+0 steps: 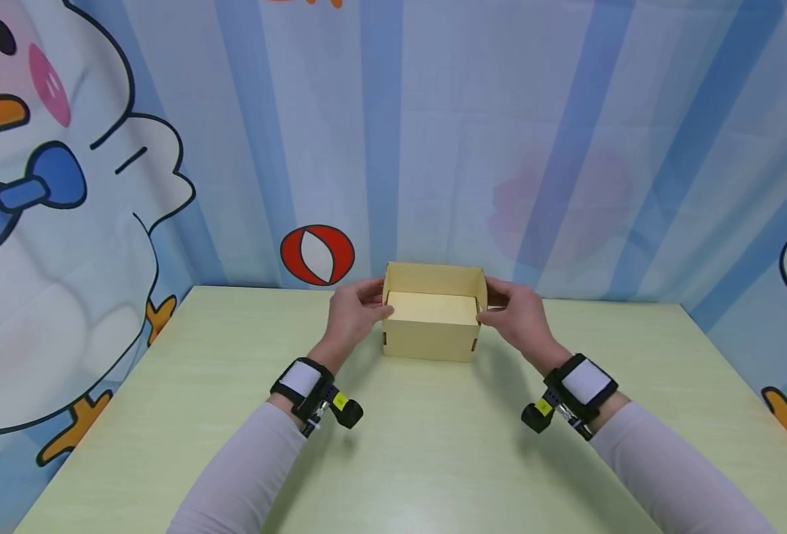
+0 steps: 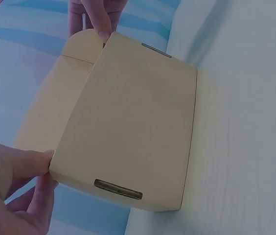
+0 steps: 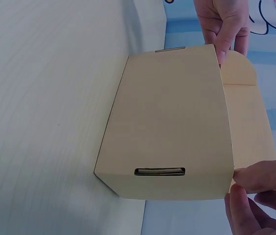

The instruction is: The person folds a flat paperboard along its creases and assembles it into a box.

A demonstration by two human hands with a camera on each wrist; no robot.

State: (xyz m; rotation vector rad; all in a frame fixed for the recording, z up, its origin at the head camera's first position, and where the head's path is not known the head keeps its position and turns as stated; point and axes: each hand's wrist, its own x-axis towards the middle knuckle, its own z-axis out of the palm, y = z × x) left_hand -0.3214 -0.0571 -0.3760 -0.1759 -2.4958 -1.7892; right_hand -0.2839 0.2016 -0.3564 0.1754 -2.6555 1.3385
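Note:
A small tan cardboard box (image 1: pixel 429 341) is held between both hands near the table's back edge. Its back panel (image 1: pixel 435 279) stands up, and narrow slots show near the lower front corners. At the box's left side, my left hand (image 1: pixel 355 311) pinches the front upper corner with thumb and fingers; the left wrist view shows this grip close up. My right hand (image 1: pixel 518 315) pinches the opposite upper corner in the same way. In the right wrist view, the box's front face (image 3: pixel 167 117) and a rounded side flap (image 3: pixel 239 68) are visible. Some fingertips are hidden behind the box walls.
A pale wood-grain table (image 1: pixel 406 452) lies under the box and forearms. Behind it hangs a blue striped cloth (image 1: pixel 446 133) printed with cartoon figures and a red-and-white ball. Each wrist wears a strapped camera, one on the left (image 1: pixel 348 412) and one on the right (image 1: pixel 537 417).

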